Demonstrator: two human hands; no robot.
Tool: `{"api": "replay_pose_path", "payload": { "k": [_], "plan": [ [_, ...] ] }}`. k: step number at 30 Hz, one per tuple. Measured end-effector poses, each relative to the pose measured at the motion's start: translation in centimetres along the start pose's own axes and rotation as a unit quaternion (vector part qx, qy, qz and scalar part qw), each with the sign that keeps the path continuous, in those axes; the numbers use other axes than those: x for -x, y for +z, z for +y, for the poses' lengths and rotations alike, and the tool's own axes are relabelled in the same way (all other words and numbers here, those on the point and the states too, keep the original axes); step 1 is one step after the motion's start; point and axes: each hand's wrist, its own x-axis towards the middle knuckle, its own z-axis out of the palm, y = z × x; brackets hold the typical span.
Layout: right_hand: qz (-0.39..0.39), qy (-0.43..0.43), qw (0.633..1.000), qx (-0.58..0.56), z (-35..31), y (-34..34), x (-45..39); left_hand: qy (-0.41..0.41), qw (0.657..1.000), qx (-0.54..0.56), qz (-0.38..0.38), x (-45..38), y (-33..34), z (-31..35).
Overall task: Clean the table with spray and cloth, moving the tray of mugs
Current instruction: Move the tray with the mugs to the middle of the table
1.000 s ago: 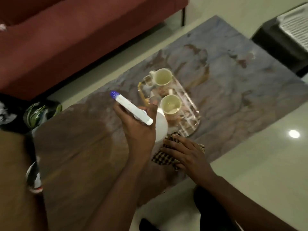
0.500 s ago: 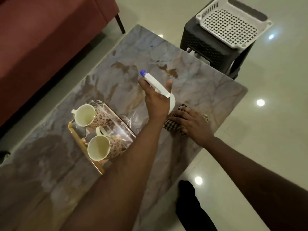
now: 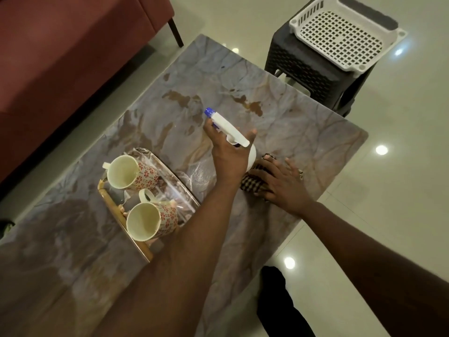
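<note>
Marble table (image 3: 291, 122) under both hands. Left hand (image 3: 230, 156) gripped spray bottle (image 3: 228, 128) above tabletop, nozzle aimed away. Right hand (image 3: 281, 183) lay flat, fingers spread, pressing checked cloth (image 3: 252, 184) onto table just beside bottle. Tray (image 3: 126, 212) with two mugs (image 3: 132, 172) sat left of left forearm.

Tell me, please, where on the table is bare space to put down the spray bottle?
Bare marble lies between the spray bottle and the far table corner near the stool. Crowded: the tray with mugs, and the cloth under the right hand.
</note>
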Motion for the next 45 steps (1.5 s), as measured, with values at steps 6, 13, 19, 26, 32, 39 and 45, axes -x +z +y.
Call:
{"api": "replay_pose_path", "payload": {
  "k": [6,13,19,26,32,39,45],
  "plan": [
    [0.19,0.065,0.976,-0.087,-6.0,-1.4,3.6,-0.009,0.999,-0.019,-0.034,4.1,-5.9,0.4],
    [0.109,0.034,0.937,-0.331,-18.1,1.1,5.0,-0.055,0.995,0.007,0.082,10.4,-20.2,-4.8],
    [0.123,0.112,0.942,-0.29,-23.8,5.7,3.1,-0.228,0.962,-0.031,0.151,13.9,-27.4,-13.8],
    [0.169,0.196,0.946,-0.196,-26.8,8.9,-0.8,-0.282,0.955,-0.02,0.095,9.3,-29.2,-18.3],
    [0.189,0.184,0.944,-0.199,-27.6,10.0,-1.8,-0.276,0.959,0.022,0.052,6.3,-29.5,-19.0],
    [0.2,0.208,0.936,-0.2,-27.0,11.1,-1.9,-0.318,0.946,0.03,0.053,5.8,-29.5,-20.0],
    [0.141,0.02,0.982,-0.121,-25.9,10.9,-2.5,-0.372,0.908,0.118,0.152,9.5,-29.2,-20.6]
  ]
}}
